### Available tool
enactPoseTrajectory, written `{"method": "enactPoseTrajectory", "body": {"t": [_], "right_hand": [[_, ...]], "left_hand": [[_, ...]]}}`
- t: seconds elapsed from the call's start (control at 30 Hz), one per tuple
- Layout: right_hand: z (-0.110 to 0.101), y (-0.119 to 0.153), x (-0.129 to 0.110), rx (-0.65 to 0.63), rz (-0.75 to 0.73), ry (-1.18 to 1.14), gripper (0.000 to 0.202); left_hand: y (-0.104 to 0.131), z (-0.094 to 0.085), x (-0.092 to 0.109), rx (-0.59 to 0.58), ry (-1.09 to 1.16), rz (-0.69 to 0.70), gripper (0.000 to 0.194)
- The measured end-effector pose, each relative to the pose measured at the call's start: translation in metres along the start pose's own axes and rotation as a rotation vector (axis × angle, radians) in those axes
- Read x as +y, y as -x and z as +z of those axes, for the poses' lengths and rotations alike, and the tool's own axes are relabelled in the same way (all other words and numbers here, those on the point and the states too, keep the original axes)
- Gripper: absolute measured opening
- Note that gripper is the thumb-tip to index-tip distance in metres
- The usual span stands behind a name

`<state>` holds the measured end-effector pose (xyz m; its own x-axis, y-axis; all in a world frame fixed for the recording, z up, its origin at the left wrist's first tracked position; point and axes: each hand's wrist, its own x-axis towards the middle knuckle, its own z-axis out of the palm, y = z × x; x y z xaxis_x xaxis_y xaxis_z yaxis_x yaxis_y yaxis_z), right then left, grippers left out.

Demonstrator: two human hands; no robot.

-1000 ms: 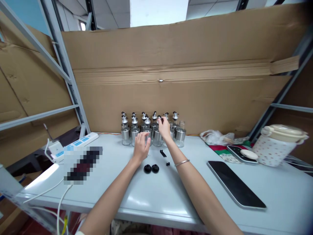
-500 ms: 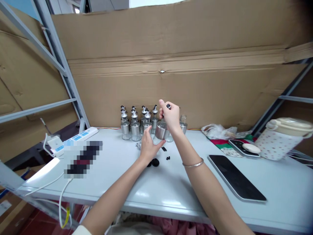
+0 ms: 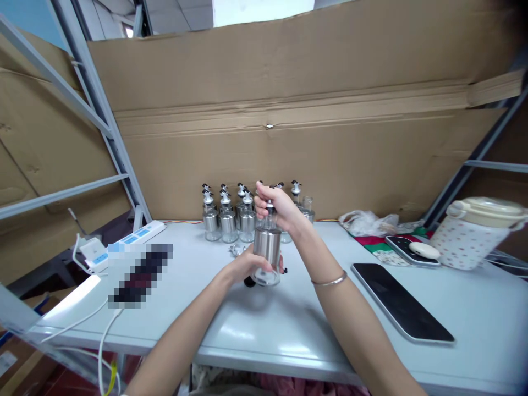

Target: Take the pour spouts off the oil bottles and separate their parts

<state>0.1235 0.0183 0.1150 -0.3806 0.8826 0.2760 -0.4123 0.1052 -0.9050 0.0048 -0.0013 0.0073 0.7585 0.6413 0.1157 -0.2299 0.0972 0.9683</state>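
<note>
A glass bottle with a metal sleeve (image 3: 267, 247) stands upright between my hands, in front of the other bottles. My left hand (image 3: 252, 265) is wrapped round its lower part. My right hand (image 3: 275, 204) is closed round the spout at its top, which the fingers partly hide. Behind, several similar bottles (image 3: 228, 223) with silver and black spouts are grouped by the cardboard; one bottle (image 3: 307, 204) at their right end has an open neck. A black round part (image 3: 249, 281) lies beside my left hand, partly covered. Small clear and silver pieces (image 3: 236, 250) lie behind it.
A black-screened tablet (image 3: 402, 301) lies on the white table (image 3: 330, 352) at the right. Beyond it are a phone with a white oval object (image 3: 424, 251), a plastic bag (image 3: 369, 223) and a dotted container (image 3: 470, 234). A power strip (image 3: 136, 234) and cables are at the left.
The bottle has come nearer and is now upright. My left hand, open before, has closed round its lower part. My right hand has moved slightly down and left with the bottle.
</note>
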Motion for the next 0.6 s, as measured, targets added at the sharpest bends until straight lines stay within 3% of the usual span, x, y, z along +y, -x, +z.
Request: {"method": "enactPoseTrajectory", "body": {"t": [0.13, 0.23, 0.3, 0.4, 0.6], "right_hand": [[-0.005, 0.002, -0.004, -0.217, 0.180, -0.339, 0.048], [-0.002, 0.001, 0.000, -0.248, 0.199, -0.497, 0.048], [0.001, -0.001, 0.003, -0.214, 0.178, -0.563, 0.048], [0.003, -0.005, 0.007, -0.106, 0.107, -0.605, 0.048], [0.002, -0.006, 0.008, 0.103, -0.107, -0.381, 0.052]], "left_hand": [[0.002, -0.005, -0.009, -0.370, 0.367, -0.139, 0.049], [0.002, -0.006, -0.013, -0.500, 0.480, -0.121, 0.049], [0.002, -0.006, -0.013, -0.494, 0.500, -0.104, 0.049], [0.003, -0.004, -0.012, -0.381, 0.482, -0.102, 0.049], [0.001, 0.003, -0.010, -0.256, 0.463, -0.087, 0.045]]}}
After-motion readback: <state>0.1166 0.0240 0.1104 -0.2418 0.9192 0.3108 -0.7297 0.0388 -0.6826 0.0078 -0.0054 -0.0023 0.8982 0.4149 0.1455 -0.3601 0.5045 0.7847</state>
